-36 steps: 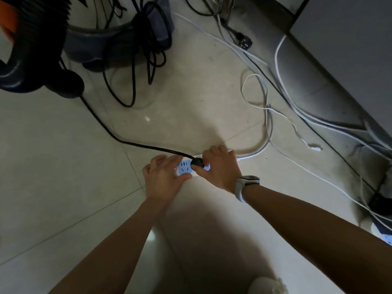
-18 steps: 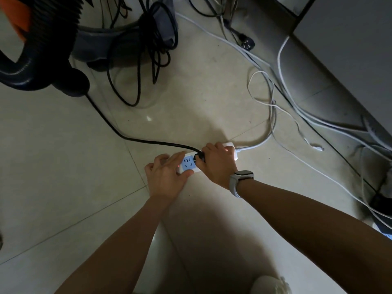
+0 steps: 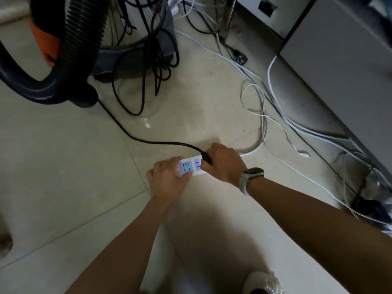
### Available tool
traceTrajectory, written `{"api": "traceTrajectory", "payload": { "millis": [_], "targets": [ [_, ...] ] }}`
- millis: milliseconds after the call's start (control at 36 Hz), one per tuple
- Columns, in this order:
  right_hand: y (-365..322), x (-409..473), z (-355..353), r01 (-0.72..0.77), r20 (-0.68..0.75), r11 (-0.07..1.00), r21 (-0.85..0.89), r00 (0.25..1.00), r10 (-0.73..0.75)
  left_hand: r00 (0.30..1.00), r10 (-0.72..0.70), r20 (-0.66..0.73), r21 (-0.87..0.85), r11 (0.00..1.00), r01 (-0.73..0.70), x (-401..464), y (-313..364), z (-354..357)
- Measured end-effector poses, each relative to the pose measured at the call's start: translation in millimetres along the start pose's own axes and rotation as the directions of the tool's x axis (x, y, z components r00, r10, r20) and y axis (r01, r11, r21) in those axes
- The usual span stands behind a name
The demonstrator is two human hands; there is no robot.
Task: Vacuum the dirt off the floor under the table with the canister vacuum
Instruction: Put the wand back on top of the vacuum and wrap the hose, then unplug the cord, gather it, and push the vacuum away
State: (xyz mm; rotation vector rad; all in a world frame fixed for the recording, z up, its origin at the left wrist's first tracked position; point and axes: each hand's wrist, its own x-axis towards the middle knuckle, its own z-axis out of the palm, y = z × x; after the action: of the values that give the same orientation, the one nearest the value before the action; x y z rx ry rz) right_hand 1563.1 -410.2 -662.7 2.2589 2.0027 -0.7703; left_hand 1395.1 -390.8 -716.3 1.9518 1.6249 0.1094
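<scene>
A white power strip (image 3: 192,166) with blue sockets lies on the tiled floor; a small red light glows at its left end. My left hand (image 3: 167,179) holds the strip's left end, thumb along its near edge. My right hand (image 3: 222,164) grips the black plug (image 3: 206,158) of the vacuum's cord at the strip. The black cord (image 3: 148,141) runs back left to the canister vacuum (image 3: 131,49), which stands at the upper left with its ribbed black hose (image 3: 82,39) and an orange part.
Loose black cables (image 3: 157,66) hang off the vacuum. White cables (image 3: 275,115) and a loose black plug (image 3: 240,58) lie along the grey cabinet base (image 3: 339,60) at the right. A table leg (image 3: 229,15) stands at the top. My shoe (image 3: 263,281) is at the bottom.
My right hand has slid the plug rightwards along the strip, uncovering a second blue socket. My view has moved closer to the vacuum. The left hand stays on the strip's end.
</scene>
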Motion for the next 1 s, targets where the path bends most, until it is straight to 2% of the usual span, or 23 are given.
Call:
{"api": "traceTrajectory", "payload": {
  "millis": [56,111,167,250,306,361,472,500,556,611,667,722,778,833,917,944,1000],
  "targets": [
    [-9,-15,-18,0.039,0.009,0.999,0.004,0.999,-0.039,0.997,-0.07,-0.012,-0.029,0.997,0.069,-9,11,-22],
    [-21,-30,-43,0.048,0.018,0.999,-0.001,0.999,-0.048,0.983,-0.184,-0.019,-0.133,0.975,0.18,-22,22,-49],
    [-35,-48,-71,0.06,0.037,0.998,0.013,0.997,-0.061,0.964,-0.254,-0.072,-0.225,0.946,0.232,-37,34,-78],
    [-61,-76,-120,0.083,0.135,0.994,0.067,0.987,-0.092,0.961,-0.215,-0.176,-0.269,0.949,0.163,-61,51,-126],
    [-80,-96,-156,0.099,0.189,0.989,0.108,0.975,-0.118,0.974,-0.122,-0.192,-0.235,0.969,0.076,-75,61,-158],
    [-99,-112,-187,0.151,0.228,0.984,0.092,0.959,-0.168,0.971,-0.099,-0.216,-0.255,0.966,0.042,-89,70,-188],
    [-135,-137,-236,0.238,0.309,0.971,0.034,0.921,-0.237,0.88,-0.36,-0.31,-0.384,0.894,0.23,-116,86,-252],
    [-143,-144,-248,0.257,0.337,0.966,0.031,0.907,-0.252,0.874,-0.344,-0.344,-0.362,0.907,0.214,-121,86,-266],
    [-159,-153,-266,0.302,0.374,0.953,0.024,0.881,-0.289,0.909,-0.122,-0.399,-0.222,0.975,0.034,-124,79,-286],
    [-171,-159,-277,0.312,0.382,0.95,0.02,0.876,-0.295,0.932,0.125,-0.341,-0.089,0.982,-0.164,-121,70,-299],
    [-181,-160,-281,0.285,0.36,0.959,-0.002,0.894,-0.265,0.969,0.18,-0.167,-0.11,0.974,-0.2,-120,60,-308],
    [-188,-157,-281,0.214,0.308,0.977,-0.016,0.93,-0.199,0.998,0.067,0.013,-0.158,0.985,-0.064,-124,51,-315],
    [-194,-152,-278,0.153,0.259,0.988,-0.023,0.955,-0.142,0.988,-0.046,0.15,-0.107,0.992,0.062,-127,35,-318],
    [-203,-144,-271,0.115,0.265,0.993,-0.013,0.958,-0.107,0.964,-0.1,0.246,-0.042,0.993,0.114,-128,16,-318],
    [-224,-127,-255,0.101,0.345,0.995,0.006,0.934,-0.097,0.962,-0.173,0.212,0.068,0.984,0.162,-125,-15,-318],
    [-232,-120,-248,0.097,0.367,0.995,0.027,0.925,-0.1,0.958,-0.222,0.184,0.093,0.974,0.208,-123,-23,-321],
    [-249,-106,-231,0.095,0.392,0.993,0.072,0.913,-0.116,0.92,-0.353,0.172,0.037,0.935,0.352,-115,-40,-326]
  ]
}}
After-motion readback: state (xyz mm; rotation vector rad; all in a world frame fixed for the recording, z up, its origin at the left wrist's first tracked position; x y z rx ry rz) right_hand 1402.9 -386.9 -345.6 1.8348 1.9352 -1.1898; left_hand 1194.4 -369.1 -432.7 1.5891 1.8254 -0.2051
